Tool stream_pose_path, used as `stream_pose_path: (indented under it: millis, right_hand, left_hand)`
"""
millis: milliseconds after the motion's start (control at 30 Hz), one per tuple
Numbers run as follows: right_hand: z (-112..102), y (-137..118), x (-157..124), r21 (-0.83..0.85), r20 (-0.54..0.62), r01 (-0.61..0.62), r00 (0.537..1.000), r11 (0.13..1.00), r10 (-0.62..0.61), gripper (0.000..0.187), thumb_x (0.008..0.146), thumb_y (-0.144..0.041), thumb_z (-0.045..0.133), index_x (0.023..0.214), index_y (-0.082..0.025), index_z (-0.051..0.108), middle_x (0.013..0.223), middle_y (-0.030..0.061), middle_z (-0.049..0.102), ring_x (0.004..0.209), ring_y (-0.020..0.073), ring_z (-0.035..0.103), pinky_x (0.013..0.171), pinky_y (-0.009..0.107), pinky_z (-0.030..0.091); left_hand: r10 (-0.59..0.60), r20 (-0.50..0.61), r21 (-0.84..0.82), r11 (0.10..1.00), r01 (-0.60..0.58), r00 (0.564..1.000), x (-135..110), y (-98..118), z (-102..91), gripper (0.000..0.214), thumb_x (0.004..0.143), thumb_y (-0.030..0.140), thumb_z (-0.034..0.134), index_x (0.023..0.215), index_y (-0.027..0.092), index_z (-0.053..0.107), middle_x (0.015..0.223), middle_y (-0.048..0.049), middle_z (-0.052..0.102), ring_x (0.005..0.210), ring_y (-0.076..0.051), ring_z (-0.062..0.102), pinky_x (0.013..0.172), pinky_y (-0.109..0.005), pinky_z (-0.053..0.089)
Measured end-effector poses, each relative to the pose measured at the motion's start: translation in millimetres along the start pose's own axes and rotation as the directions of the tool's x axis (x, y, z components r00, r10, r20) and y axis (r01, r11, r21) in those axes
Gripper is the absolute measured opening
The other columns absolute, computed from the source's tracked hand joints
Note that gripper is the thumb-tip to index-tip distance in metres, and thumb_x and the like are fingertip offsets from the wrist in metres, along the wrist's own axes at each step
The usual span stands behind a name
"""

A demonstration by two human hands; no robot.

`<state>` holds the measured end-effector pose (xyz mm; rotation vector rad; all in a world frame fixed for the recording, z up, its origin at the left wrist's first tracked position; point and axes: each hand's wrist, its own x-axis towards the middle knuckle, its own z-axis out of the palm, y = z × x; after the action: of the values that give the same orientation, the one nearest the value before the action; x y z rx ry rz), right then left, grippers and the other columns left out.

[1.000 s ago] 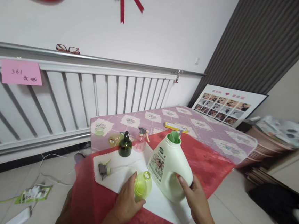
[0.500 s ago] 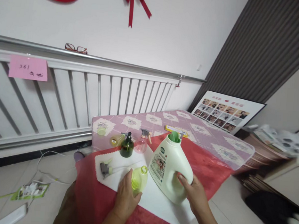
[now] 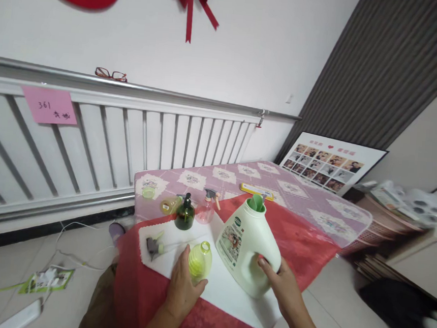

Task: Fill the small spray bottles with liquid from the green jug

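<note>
My left hand (image 3: pixel 184 288) is closed around a yellow-green spray bottle (image 3: pixel 199 262) whose neck is uncapped. With my right hand (image 3: pixel 279 279) I grip the handle of a large pale green detergent jug (image 3: pixel 248 243). The jug tilts a little to the left; its green spout shows at the top. Left of the bottle, a grey spray trigger head (image 3: pixel 153 247) lies on a white mat (image 3: pixel 229 303). Behind it stand a dark green pump bottle (image 3: pixel 185 213) and a pink spray bottle (image 3: pixel 205 209). Another yellowish bottle (image 3: pixel 169 205) lies on its side.
A red cloth (image 3: pixel 304 238) lies under the mat on a purple patterned tablecloth (image 3: pixel 288 189). A yellow package (image 3: pixel 256 191) and a green lid (image 3: pixel 148 192) are farther back. The radiator (image 3: pixel 190 141) runs behind. A power strip (image 3: pixel 21 315) and cables lie on the floor at left.
The yellow-green bottle and my left hand have shifted slightly left. The jug stays in my right hand, almost where it was. The camera view has moved slightly.
</note>
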<state>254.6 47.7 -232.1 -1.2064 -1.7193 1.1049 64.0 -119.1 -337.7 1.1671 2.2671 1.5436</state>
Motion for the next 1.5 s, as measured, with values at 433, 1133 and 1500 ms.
stream_pose_path:
  millis: [433, 1133, 1500]
  right_hand:
    - [-10.0, -6.6, -59.4, 0.196, -0.360, 0.225, 0.922, 0.954, -0.143, 0.033, 0.076, -0.050, 0.063, 0.096, -0.026, 0.057, 0.101, 0.0033, 0.063, 0.095, 0.0212, 0.059, 0.084, 0.031, 0.046]
    - [94.8, -112.9, -60.8, 0.399, 0.264, 0.110, 0.937, 0.910, -0.229, 0.058, 0.086, -0.069, 0.032, 0.048, -0.024, 0.034, 0.047, -0.0060, 0.032, 0.047, 0.0118, 0.036, 0.050, 0.026, 0.032]
    - [-0.4, -63.0, -34.7, 0.198, -0.382, 0.259, 0.909, 0.945, -0.168, 0.032, 0.077, -0.054, 0.059, 0.080, -0.024, 0.052, 0.077, -0.0002, 0.055, 0.070, 0.0164, 0.053, 0.063, 0.027, 0.043]
  left_hand:
    - [-0.021, -0.143, -0.249, 0.968, -0.016, 0.990, 4.2, 9.7, -34.6, 0.063, 0.080, 0.026, 0.051, 0.138, 0.017, 0.027, 0.141, -0.0157, 0.041, 0.124, -0.026, 0.046, 0.101, -0.043, 0.041]
    - [0.013, -0.203, -0.125, 0.991, -0.039, 0.979, 46.2, 128.9, -108.6, 0.049, 0.088, 0.052, 0.036, 0.050, 0.022, 0.033, 0.047, 0.0052, 0.034, 0.047, -0.011, 0.035, 0.049, -0.025, 0.024]
    - [-0.063, -0.047, -0.211, 0.976, 0.051, 0.997, 32.4, 50.0, -80.0, 0.049, 0.076, 0.035, 0.056, 0.120, 0.017, 0.050, 0.121, -0.0136, 0.058, 0.112, -0.027, 0.055, 0.090, -0.043, 0.045]
